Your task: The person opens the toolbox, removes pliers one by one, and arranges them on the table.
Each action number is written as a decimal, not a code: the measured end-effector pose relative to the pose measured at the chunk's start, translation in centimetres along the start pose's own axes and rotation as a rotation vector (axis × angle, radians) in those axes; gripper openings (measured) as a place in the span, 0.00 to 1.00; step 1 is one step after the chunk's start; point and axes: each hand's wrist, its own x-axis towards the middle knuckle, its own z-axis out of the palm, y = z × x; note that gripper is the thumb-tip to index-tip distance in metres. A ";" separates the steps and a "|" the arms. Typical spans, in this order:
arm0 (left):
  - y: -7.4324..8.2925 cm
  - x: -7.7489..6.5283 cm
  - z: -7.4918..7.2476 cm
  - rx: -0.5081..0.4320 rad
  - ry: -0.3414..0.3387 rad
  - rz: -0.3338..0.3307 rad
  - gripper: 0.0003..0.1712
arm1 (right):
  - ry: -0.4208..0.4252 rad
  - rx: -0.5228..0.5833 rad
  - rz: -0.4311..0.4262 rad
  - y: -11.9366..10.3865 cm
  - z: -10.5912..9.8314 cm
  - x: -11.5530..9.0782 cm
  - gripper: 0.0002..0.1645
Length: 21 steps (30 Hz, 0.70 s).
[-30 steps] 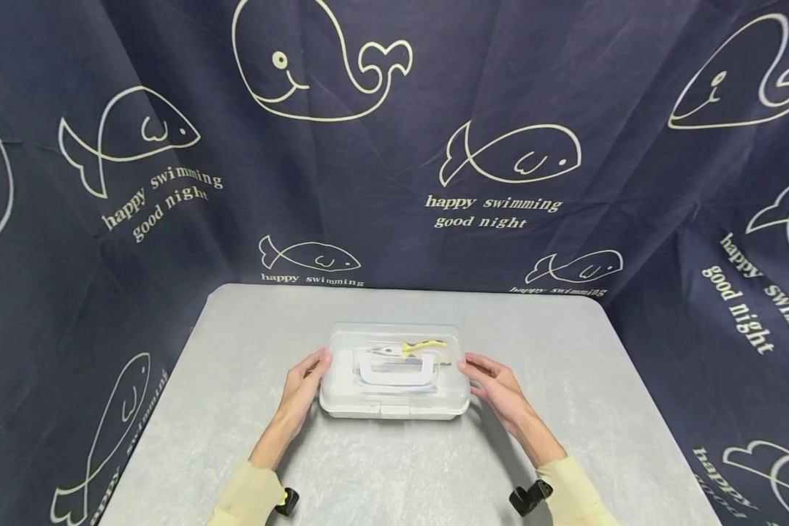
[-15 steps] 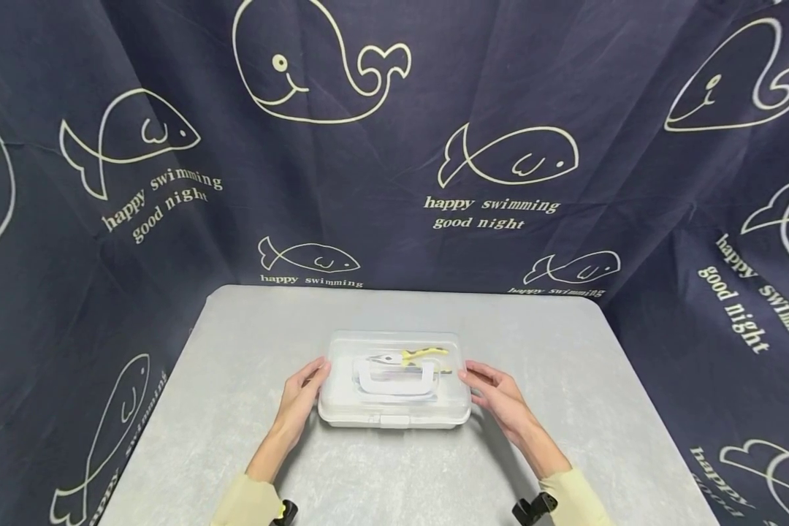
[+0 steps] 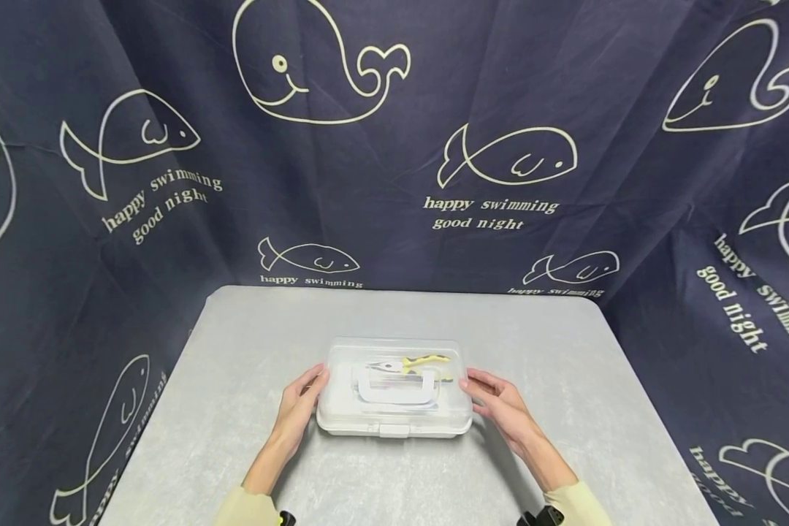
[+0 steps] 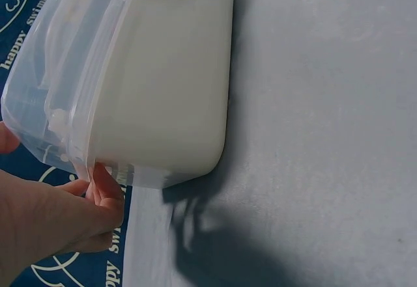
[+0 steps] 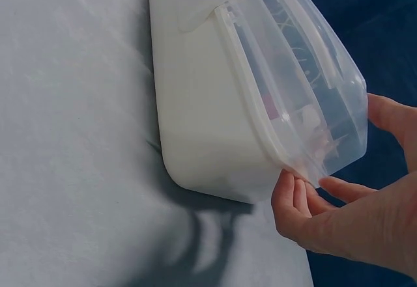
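Observation:
A white plastic storage box point(image 3: 394, 420) with a clear lid and a folded-down white handle point(image 3: 397, 397) stands on the table, its latch point(image 3: 394, 430) facing me. Through the lid show pliers point(image 3: 410, 363) with yellow and black grips. My left hand point(image 3: 297, 403) holds the box's left end, thumb against the lid; in the left wrist view its fingers point(image 4: 107, 192) curl under the rim. At the other end my right hand point(image 3: 502, 404) holds on likewise, its fingers point(image 5: 290, 205) under the rim in the right wrist view. The lid is down all round.
The grey table point(image 3: 394, 486) has rounded far corners and extends on both sides of the box. Dark blue cloth point(image 3: 368, 168) printed with whales and fish hangs behind it and along both sides.
The storage box has slid a short way toward me across the table, with both hands keeping hold of its ends. Its lid has stayed down.

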 end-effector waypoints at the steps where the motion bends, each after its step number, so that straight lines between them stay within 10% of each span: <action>1: 0.0 -0.1 0.0 -0.003 -0.002 -0.001 0.40 | 0.000 -0.003 0.001 0.0 0.0 -0.1 0.41; 21: -0.2 -1.4 -0.2 0.017 0.008 0.001 0.37 | 0.013 0.023 0.019 0.7 0.0 -1.4 0.39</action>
